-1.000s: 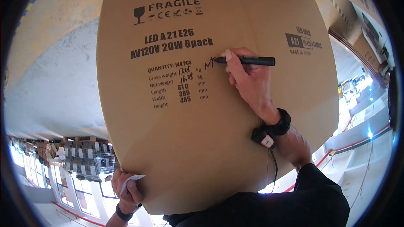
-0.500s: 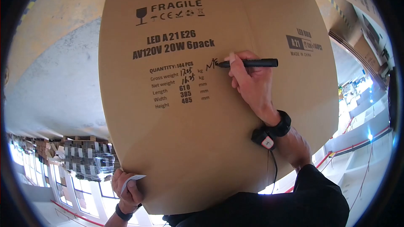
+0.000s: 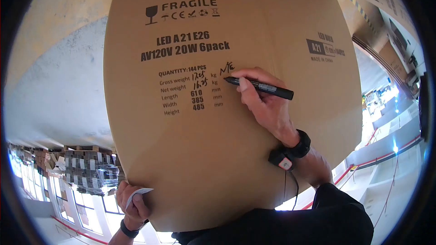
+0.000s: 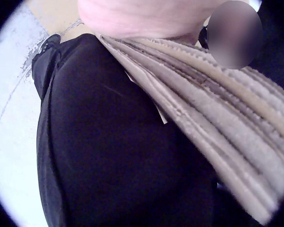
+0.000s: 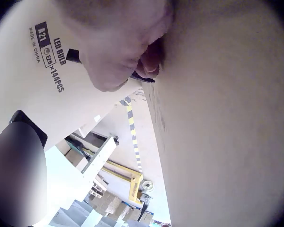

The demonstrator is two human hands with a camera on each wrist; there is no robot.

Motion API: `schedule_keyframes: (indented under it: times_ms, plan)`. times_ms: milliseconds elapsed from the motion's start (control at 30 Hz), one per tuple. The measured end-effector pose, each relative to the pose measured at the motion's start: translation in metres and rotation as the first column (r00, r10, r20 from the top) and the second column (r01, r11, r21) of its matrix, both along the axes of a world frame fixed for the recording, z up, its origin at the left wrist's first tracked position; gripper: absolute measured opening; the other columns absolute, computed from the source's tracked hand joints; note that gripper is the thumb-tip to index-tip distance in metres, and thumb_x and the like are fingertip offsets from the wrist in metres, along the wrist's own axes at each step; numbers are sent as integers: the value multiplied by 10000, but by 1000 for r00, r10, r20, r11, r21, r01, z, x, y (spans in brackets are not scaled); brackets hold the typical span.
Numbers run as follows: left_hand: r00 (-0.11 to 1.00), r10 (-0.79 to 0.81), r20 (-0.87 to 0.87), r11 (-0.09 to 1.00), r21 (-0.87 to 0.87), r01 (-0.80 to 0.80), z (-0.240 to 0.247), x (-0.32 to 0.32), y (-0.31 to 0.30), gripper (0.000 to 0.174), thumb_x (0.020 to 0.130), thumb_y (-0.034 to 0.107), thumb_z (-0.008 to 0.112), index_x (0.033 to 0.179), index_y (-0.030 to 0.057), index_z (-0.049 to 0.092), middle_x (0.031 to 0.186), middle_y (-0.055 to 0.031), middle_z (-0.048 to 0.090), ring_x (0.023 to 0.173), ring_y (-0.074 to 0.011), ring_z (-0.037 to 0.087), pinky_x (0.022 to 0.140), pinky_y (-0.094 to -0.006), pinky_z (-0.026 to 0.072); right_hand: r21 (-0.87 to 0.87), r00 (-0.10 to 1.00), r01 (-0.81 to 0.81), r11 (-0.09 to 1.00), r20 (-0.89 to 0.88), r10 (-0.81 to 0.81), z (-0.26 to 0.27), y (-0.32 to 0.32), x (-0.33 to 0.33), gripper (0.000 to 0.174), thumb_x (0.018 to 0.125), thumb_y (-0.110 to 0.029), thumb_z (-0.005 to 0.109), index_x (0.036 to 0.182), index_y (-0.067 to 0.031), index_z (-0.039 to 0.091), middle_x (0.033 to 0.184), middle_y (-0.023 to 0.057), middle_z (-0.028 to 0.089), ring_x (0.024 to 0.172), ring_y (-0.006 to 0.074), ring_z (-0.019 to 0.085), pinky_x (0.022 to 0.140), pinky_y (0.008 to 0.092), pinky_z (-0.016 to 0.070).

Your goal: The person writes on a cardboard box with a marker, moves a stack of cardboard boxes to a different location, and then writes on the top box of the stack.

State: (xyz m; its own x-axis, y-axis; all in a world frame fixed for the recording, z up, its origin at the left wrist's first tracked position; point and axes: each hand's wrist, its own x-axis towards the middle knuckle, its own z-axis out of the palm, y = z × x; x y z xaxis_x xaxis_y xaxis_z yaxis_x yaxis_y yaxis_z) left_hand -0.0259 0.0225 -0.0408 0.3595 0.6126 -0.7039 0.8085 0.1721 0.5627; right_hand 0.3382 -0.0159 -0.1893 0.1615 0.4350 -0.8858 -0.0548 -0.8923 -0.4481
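Note:
A large brown cardboard carton [image 3: 204, 154], printed FRAGILE and LED A21 E26, fills the middle of the head view. My right hand [image 3: 265, 102] pinches a black marker pen [image 3: 268, 88], its tip close by the printed "kg" lines. Just above the tip are fresh handwritten strokes [image 3: 227, 68]; handwritten figures also fill the two weight lines. My left hand [image 3: 132, 202] is at the carton's lower left edge, holding a small white paper slip [image 3: 138, 195] between thumb and fingers. Several stacked cardboard edges [image 4: 203, 113] run beside the palm in the left wrist view.
Wrapped goods on a pallet [image 3: 91, 168] stand far left near tall windows. Striped floor tape [image 5: 133, 137] and a yellow pallet jack [image 5: 135, 184] show in the right wrist view. My dark clothing [image 4: 104, 132] is right under the cardboard edges.
The marker strokes beside the weight lines have grown into more lettering. My right hand has since shifted down and slightly left, tilting the pen. The left hand keeps its hold at the edge.

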Motion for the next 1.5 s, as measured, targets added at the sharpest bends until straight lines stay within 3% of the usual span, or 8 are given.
schedule_keyframes:
  times_ms: [500, 700, 1000, 1200, 1300, 1367, 1433, 1500]
  plan:
    - [999, 25, -29, 999, 41, -24, 0, 4, -3, 150, 856, 97, 468, 793, 25, 585, 708, -115, 594, 624, -281, 527, 542, -395, 414, 55, 998, -59, 997, 10, 59, -2, -4, -2, 134, 926, -97, 663, 997, 14, 685, 744, -17, 599, 658, 30, 484, 559, 204, 406]
    - [998, 20, -55, 999, -29, -22, 2, 8, 2, 171, 879, 113, 465, 779, 28, 574, 708, -115, 592, 605, -276, 509, 520, -396, 389, -97, 983, 182, 979, 3, -182, 1, 7, -6, 164, 947, -141, 653, 985, 16, 686, 712, -52, 556, 616, 19, 446, 522, 197, 366]
    - [999, -46, 7, 978, 206, 44, -5, 14, -4, 156, 885, 104, 461, 787, 33, 559, 692, -111, 572, 586, -269, 482, 519, -396, 377, -112, 991, 133, 985, 18, -132, 0, 3, -5, 160, 951, -146, 652, 954, 11, 683, 679, -72, 514, 600, 8, 425, 500, 196, 339]
    - [998, -29, -54, 999, 37, 31, 1, 10, 1, 167, 890, 97, 450, 792, 31, 568, 711, -123, 591, 618, -281, 522, 545, -395, 403, -118, 972, 232, 966, 4, -233, 3, 5, -6, 163, 964, -152, 635, 977, 4, 680, 658, -71, 517, 581, 10, 446, 492, 192, 351]
    - [999, 7, -48, 1000, 9, -7, 1, 10, 1, 185, 894, 107, 450, 789, 28, 579, 731, -132, 610, 652, -297, 554, 569, -400, 426, -127, 991, 135, 983, 37, -131, 0, 3, -4, 176, 970, -168, 628, 993, 1, 674, 665, -67, 525, 581, 13, 452, 494, 192, 357]
    - [996, -94, -13, 992, -82, 92, 14, -22, -9, 165, 976, 132, 429, 1064, 12, 501, 1041, -235, 569, 884, -329, 565, 770, -465, 453, -121, 976, 217, 969, 27, -215, 4, 5, -2, 183, 971, -175, 629, 999, 0, 672, 666, -64, 527, 582, 14, 456, 495, 194, 359]
    - [992, -125, 7, 986, -107, 125, 15, -27, -11, 231, 1017, 145, 419, 1195, 6, 464, 1178, -284, 557, 983, -345, 575, 868, -497, 468, -104, 976, 216, 971, 35, -213, 1, 7, 0, 185, 972, -177, 627, 1002, 0, 671, 668, -61, 530, 582, 14, 461, 495, 196, 361]
    - [994, -108, 15, 989, -98, 109, 14, -23, -10, 219, 1016, 145, 419, 1180, 9, 470, 1136, -278, 575, 949, -344, 583, 858, -498, 474, -100, 987, 150, 984, 78, -142, -3, -1, -2, 183, 973, -175, 624, 1005, -1, 671, 673, -58, 534, 583, 14, 465, 496, 196, 362]
